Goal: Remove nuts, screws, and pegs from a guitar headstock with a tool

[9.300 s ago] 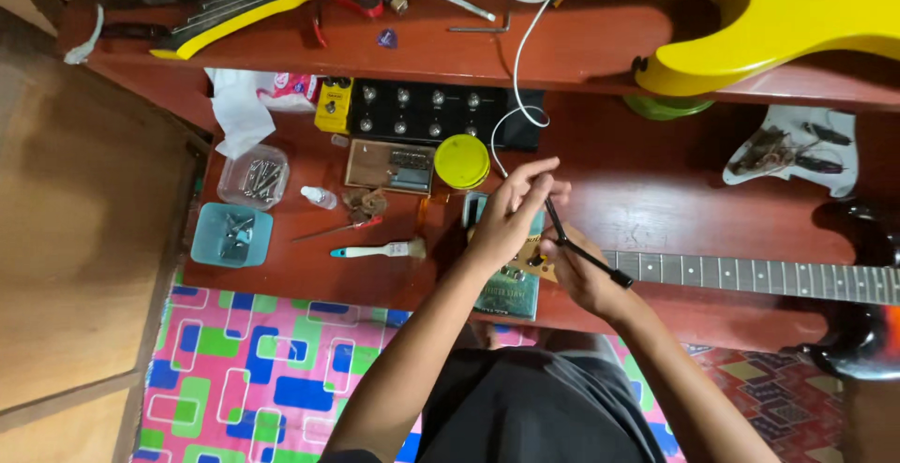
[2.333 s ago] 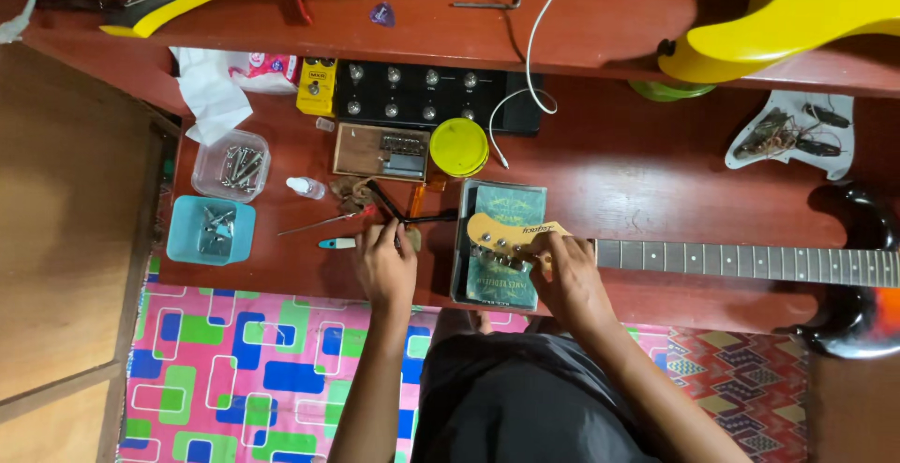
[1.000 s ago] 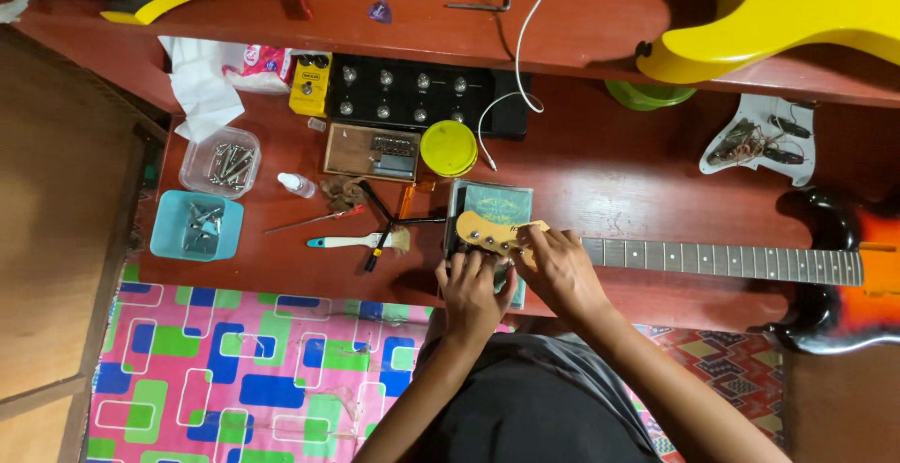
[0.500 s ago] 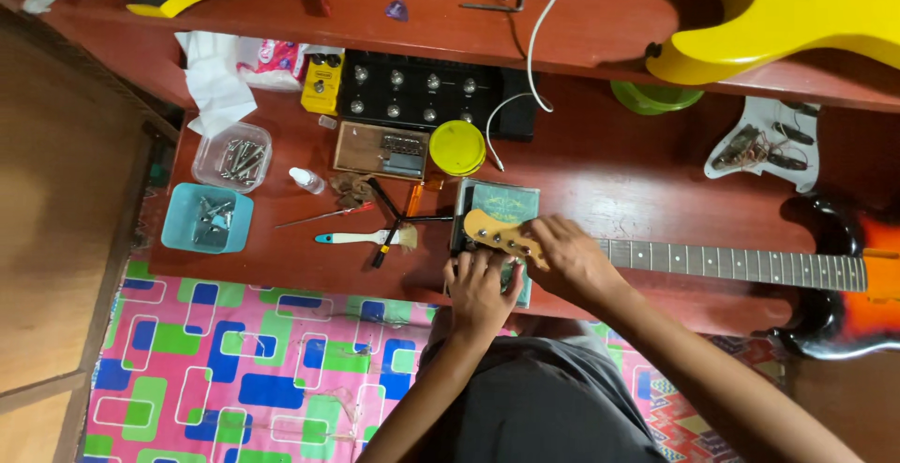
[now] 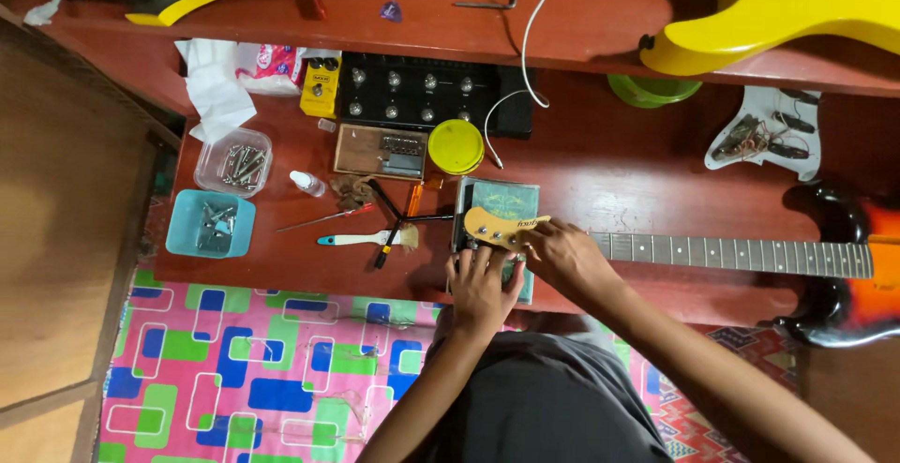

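At frame centre, the left hand [image 5: 481, 285] and right hand [image 5: 561, 255] both rest on the guitar headstock [image 5: 494, 226] — fingers bent, grip unclear.

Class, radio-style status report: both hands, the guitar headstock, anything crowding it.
Left hand and right hand both on headstock. Headstock rests on green box. Tools lie just left, apart.
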